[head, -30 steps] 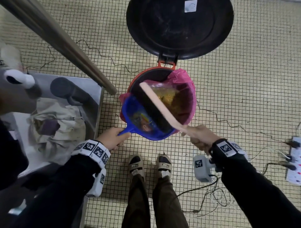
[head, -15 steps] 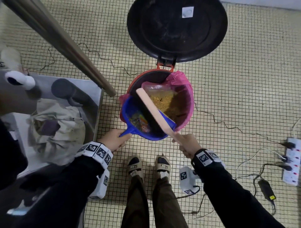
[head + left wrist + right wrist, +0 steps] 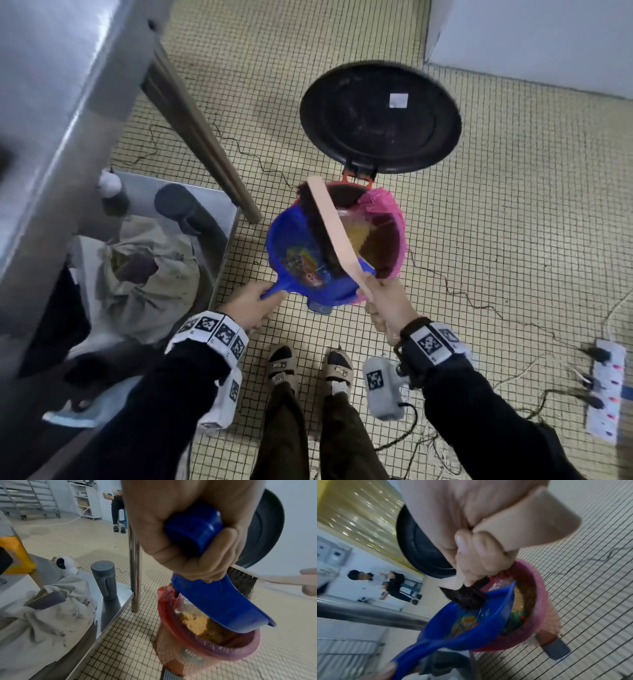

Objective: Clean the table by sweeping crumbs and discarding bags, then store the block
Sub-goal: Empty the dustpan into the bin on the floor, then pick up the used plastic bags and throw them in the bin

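My left hand [image 3: 251, 305] grips the handle of a blue dustpan [image 3: 298, 253], tilted over the pedal bin [image 3: 380, 236] lined with a pink bag. A colourful snack bag [image 3: 301, 263] lies inside the pan. My right hand [image 3: 385, 305] grips the pale wooden handle of a hand brush [image 3: 334, 229], its dark bristles [image 3: 465, 599] resting in the pan. From the left wrist, the dustpan [image 3: 219, 601] slopes down into the bin [image 3: 205, 646], where yellow crumbs [image 3: 197, 622] lie. In the right wrist view the dustpan [image 3: 471, 626] holds the bag [image 3: 465, 622] just below the bristles.
The bin's black lid [image 3: 380, 120] stands open behind it. A steel table leg [image 3: 202, 137] rises to the left, over a low shelf with a grey flask [image 3: 178, 205] and a crumpled cloth bag [image 3: 147, 274]. Cables and a power strip [image 3: 603, 390] lie on the tiled floor at right.
The brush has swung from the bin side across to the pan's left part, bristles now over the snack bag. The head view has tipped up, showing more table and wall.
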Available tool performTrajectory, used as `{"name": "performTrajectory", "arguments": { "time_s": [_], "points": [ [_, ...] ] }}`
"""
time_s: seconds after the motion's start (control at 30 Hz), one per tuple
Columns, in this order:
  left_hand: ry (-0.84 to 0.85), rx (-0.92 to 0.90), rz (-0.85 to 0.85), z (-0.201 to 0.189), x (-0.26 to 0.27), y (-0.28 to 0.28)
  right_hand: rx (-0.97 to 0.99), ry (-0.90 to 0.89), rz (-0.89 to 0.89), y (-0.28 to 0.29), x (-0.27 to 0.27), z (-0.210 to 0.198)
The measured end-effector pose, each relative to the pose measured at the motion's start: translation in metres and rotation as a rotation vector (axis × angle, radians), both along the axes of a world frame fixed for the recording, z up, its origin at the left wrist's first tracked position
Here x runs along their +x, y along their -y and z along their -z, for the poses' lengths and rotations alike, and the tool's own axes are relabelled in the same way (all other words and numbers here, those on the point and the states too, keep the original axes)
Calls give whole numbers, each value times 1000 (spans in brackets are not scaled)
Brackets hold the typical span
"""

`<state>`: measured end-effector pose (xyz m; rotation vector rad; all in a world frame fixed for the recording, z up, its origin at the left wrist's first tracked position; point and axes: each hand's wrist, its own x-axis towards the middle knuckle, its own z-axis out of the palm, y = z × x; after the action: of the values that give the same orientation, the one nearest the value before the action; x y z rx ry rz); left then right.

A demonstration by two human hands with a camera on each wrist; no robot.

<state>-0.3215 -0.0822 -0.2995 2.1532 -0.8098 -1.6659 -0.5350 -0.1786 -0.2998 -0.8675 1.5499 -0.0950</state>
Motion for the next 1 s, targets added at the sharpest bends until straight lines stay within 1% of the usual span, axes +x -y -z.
{"name": "performTrajectory", "arguments": {
  "time_s": [0.13, 0.27, 0.37, 0.5, 0.63, 0.7, 0.83, 1.0],
  "points": [
    [15, -78, -74, -41, -5, 5, -8, 44, -22, -2, 17, -43],
    [63, -167, -174, -82, -19, -2, -13, 74, -118, -6, 21, -91],
    [60, -205, -230, -110, -29, -11, -22, 83, -182, -16, 18, -130],
    [71, -250, -266, -143, -38, -22, -50, 92, -250, -30, 11, -175],
    [65, -348, -257, -179, -44, -31, -59, 163, -260, -42, 6, -208],
    [43, -387, -266, -197, -47, -40, -101, 189, -265, -51, 4, -224],
    [-57, -429, -359, -237, -56, -67, -172, 257, -247, -76, 2, -260],
    [-51, -545, -389, -286, -52, -107, -235, 348, -286, -109, 11, -299]
  ]
}}
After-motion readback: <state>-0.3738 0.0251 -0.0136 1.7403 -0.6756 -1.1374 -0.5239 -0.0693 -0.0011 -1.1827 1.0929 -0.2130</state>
